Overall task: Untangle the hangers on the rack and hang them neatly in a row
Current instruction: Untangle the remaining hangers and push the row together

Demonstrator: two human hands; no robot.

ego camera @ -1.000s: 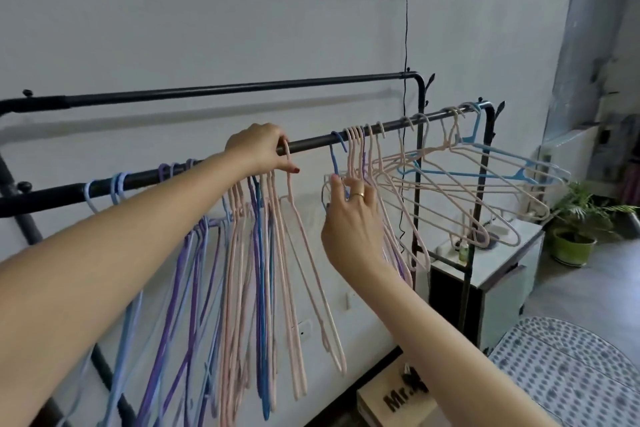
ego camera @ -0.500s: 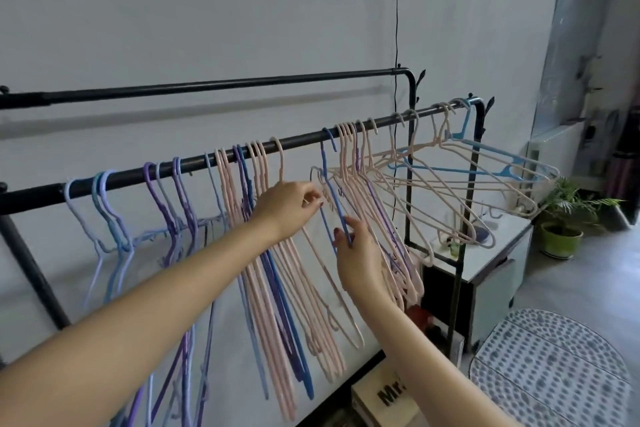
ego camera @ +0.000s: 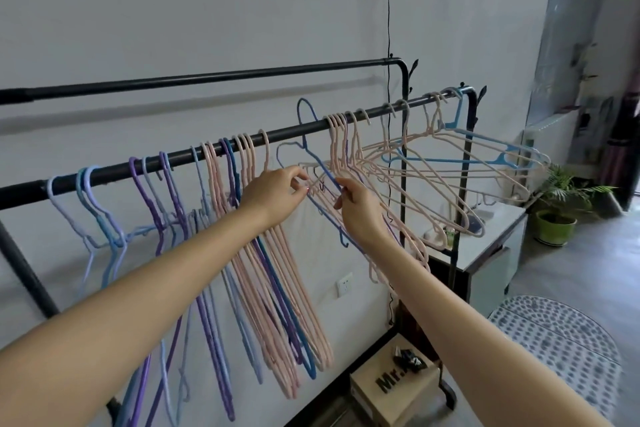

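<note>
Up off the front rail [ego camera: 180, 163] has come the blue hanger [ego camera: 320, 168], hook high and pointing left, its long arm slanting down to the right. Right hand [ego camera: 360, 211] pinches that arm; left hand [ego camera: 277, 194] seems to pinch 1 pink hanger [ego camera: 311, 180]. Pulling hard could snag the tangled pink bunch [ego camera: 415, 163].

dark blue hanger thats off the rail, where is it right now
In the head view the dark blue hanger is mid-frame, its hook raised above the front rail, between the left hand and right hand.
</note>
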